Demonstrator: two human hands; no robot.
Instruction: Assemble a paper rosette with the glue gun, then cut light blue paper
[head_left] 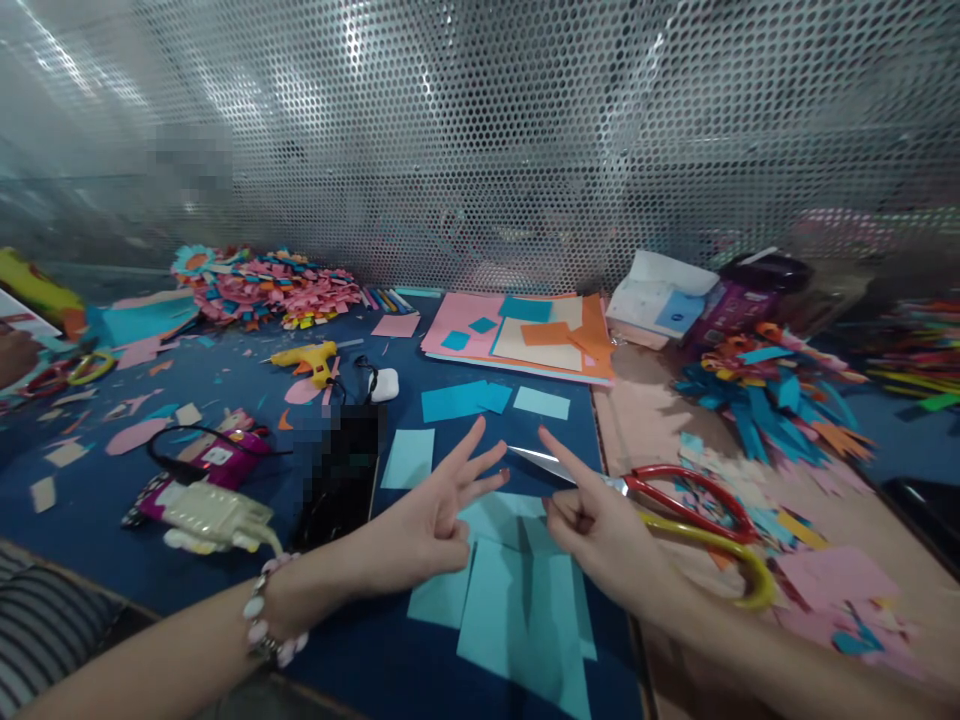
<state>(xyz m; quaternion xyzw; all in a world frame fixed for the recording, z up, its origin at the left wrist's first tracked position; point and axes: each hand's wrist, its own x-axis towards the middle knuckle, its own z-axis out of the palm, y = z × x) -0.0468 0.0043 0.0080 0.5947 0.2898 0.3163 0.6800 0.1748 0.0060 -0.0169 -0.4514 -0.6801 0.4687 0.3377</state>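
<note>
My left hand (435, 515) hovers over the dark blue mat (97, 510) with three fingers stretched out and spread, holding nothing. My right hand (596, 525) is beside it, index finger pointing forward and the other fingers curled in, also empty. Both hands are above several light blue paper sheets (517, 610). Just behind my right hand lie large scissors (697, 505) with a red and a yellow handle, their blade pointing left. A bead bracelet (270, 625) is on my left wrist.
A yellow glue gun (307, 358), a white earbud case (384, 384) and a beige plug (214, 512) lie at the left. Stacked coloured paper (525, 335) sits behind, cut scraps (270, 285) far left, curled strips (765, 390) right. A perforated metal screen (480, 130) closes the back.
</note>
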